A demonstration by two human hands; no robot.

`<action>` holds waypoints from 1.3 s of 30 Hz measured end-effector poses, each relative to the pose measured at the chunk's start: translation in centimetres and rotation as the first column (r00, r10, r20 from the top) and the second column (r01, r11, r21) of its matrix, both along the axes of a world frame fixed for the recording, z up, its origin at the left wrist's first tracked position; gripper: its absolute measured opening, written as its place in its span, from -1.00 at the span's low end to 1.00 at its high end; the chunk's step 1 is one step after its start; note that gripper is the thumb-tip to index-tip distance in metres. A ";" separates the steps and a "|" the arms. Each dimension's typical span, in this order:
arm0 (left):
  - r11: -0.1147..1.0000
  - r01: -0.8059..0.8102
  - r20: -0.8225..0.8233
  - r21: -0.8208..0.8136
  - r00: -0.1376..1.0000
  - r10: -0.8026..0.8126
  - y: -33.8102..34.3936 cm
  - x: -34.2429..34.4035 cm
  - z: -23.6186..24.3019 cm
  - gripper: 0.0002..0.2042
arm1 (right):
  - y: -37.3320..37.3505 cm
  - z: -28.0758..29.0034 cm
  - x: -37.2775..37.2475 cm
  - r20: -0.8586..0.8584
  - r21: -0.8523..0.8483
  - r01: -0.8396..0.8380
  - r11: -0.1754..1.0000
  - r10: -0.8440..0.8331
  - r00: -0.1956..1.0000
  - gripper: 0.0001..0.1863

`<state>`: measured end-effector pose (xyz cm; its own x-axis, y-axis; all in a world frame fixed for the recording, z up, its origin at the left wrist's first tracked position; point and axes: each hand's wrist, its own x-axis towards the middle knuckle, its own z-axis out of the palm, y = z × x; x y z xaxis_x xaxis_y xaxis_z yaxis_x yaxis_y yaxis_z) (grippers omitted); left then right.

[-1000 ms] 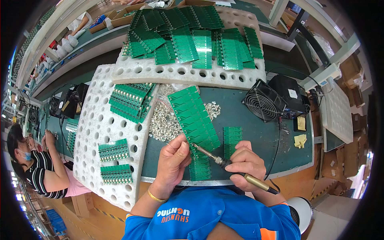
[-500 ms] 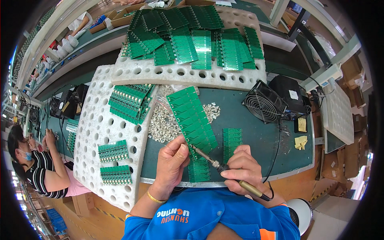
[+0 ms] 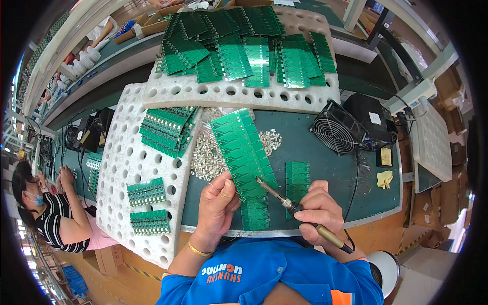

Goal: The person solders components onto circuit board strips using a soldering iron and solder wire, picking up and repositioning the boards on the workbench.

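On the left, two small boards with pale parts (image 3: 146, 192) are lying on the white foam sheet (image 3: 117, 137), and a stack of similar boards (image 3: 168, 127) is resting behind them; these are looking finished to me. Loose metal pieces (image 3: 206, 155) are waiting in a heap. The left hand (image 3: 217, 203) is pinching the lower left edge of the green panel (image 3: 241, 147) between thumb and forefinger; whether it is also holding some wire, I cannot tell. The panel is slanting in front of the person, and I am judging it far from complete. Behind, many bare-looking panels (image 3: 229, 46) are lying in piles, so much seems to be remaining. The soldering iron (image 3: 290, 205) is pointing at the panel, its handle gripped by the closed fingers of the right hand (image 3: 320, 208). Compared with half a second ago, the tip is standing further right, away from the left fingertips.
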<state>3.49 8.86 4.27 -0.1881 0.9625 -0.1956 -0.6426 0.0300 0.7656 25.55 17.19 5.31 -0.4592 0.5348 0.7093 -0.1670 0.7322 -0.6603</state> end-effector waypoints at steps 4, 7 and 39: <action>0.999 -0.023 0.006 -0.035 1.000 0.023 -0.1 0.2 0.1 -0.60 | 0.2 -0.3 -0.5 -0.041 -0.030 -0.035 0.999 0.034 0.999 -0.77; 0.997 -0.020 0.008 -0.069 1.000 0.021 0.1 0.3 0.3 -0.62 | 0.2 -0.6 -0.5 -0.078 -0.056 -0.043 0.997 0.039 0.996 -0.72; 0.999 0.029 0.094 -0.034 0.995 -0.025 -0.1 0.2 -0.3 -0.70 | 7.6 2.2 9.2 -0.172 -0.095 0.852 0.514 -0.852 0.495 -0.68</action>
